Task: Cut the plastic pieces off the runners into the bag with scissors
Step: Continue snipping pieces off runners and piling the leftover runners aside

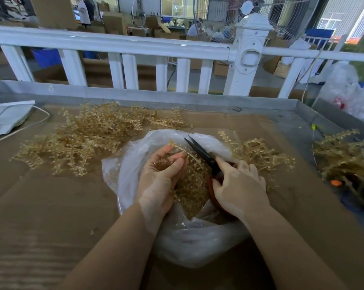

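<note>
Over the bag (pixel 177 243), the left hand (pixel 159 181) grips a runner (pixel 189 181). At its 3 o'clock, the right hand (pixel 239 189) holds scissors (pixel 202 153), blades slightly parted. More runners (pixel 82 139) lie at 10 o'clock on the tabletop (pixel 40 206).

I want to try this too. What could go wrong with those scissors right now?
The left hand holds the runner right beside the open blades of the scissors, so a snip could nick a fingertip. The bag has a floppy rim close under the blades; they might cut the plastic, or pieces could bounce out onto the cardboard. The right hand grips the handles over the bag.
</note>
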{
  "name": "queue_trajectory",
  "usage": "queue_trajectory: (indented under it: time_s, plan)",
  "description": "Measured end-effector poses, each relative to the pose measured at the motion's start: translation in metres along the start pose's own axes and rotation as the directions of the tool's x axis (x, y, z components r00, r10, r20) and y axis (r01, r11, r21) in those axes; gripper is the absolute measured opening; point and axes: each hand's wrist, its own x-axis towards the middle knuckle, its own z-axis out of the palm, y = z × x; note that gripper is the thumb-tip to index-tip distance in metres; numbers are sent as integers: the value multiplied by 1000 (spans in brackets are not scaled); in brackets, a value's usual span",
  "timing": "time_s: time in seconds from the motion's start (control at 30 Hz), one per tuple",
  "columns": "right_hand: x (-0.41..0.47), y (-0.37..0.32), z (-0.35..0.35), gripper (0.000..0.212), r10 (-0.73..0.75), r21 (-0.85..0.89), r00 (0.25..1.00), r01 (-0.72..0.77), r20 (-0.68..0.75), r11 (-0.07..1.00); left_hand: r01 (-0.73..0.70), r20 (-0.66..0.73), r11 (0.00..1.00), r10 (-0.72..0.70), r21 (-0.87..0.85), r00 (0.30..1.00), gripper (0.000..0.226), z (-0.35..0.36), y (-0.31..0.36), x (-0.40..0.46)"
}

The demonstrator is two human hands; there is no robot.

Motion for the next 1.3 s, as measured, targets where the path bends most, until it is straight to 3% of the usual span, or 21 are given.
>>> queue_trajectory:
  time_s: [0.17, 0.3, 0.4, 0.47, 0.53, 0.6, 0.63, 0.67, 0.7, 0.8, 0.93, 1.03, 1.1, 1.2, 1.23, 1.3]
  plan:
    - [-2, 2, -1, 57, 15, 48, 1000, -15, 0, 999, 27, 22, 999, -27, -25, 999, 31, -1, 1, 0]
    - [-8, 0, -1, 51, -26, -67, 988, 16, -154, 998, 43, 30, 998, -42, -43, 999, 30, -2, 2, 1]
    - [-10, -5, -6, 36, -140, 101, 907, 195, -397, 975, 45, 49, 998, -43, -42, 998, 24, -1, 3, 1]
    - [-9, -12, -12, 23, -166, 278, 869, 322, -466, 905, -8, 92, 1000, 9, -19, 996, 22, 2, 3, 0]
    - [-5, -22, -20, 17, -58, 622, 946, 256, -320, 740, -156, 174, 985, 140, 79, 975, 23, 7, 4, -2]
    - [1, -30, -34, 23, 97, 946, 995, -23, -8, 323, -378, 308, 872, 283, 310, 908, 26, 11, 7, -6]
    - [4, -32, -40, 29, 130, 981, 981, -159, 145, 110, -471, 384, 779, 320, 414, 866, 29, 13, 8, -8]
    - [6, -31, -46, 34, 135, 969, 960, -246, 245, -10, -534, 439, 692, 336, 485, 833, 32, 14, 9, -9]
    - [7, -29, -49, 34, 128, 958, 950, -284, 285, -31, -577, 476, 619, 345, 532, 809, 36, 16, 10, -11]
    - [4, -25, -51, 5, 133, 976, 968, -217, 212, 18, -665, 581, 468, 331, 582, 743, 46, 18, 12, -15]
    - [4, -18, -47, 20, 159, 979, 981, -139, 115, 148, -508, 539, 672, 188, 539, 821, 36, 15, 16, -18]
    - [6, -15, -46, 24, 174, 965, 983, -97, 55, 243, -352, 369, 814, 185, 461, 911, 23, 16, 25, -18]
    - [7, -13, -45, 26, 172, 955, 985, -71, 22, 288, -343, 255, 775, 240, 531, 937, 18, 18, 32, -14]
    - [9, -14, -46, 29, 154, 951, 988, -41, -6, 306, -387, 248, 582, 307, 715, 919, 29, 17, 36, -8]
    - [9, -15, -45, 29, 154, 956, 988, -40, -5, 290, -377, 233, 573, 310, 727, 922, 32, 16, 34, -7]
    - [9, -17, -44, 28, 164, 977, 986, -59, 25, 203, -319, 172, 667, 279, 673, 945, 36, 17, 28, -9]
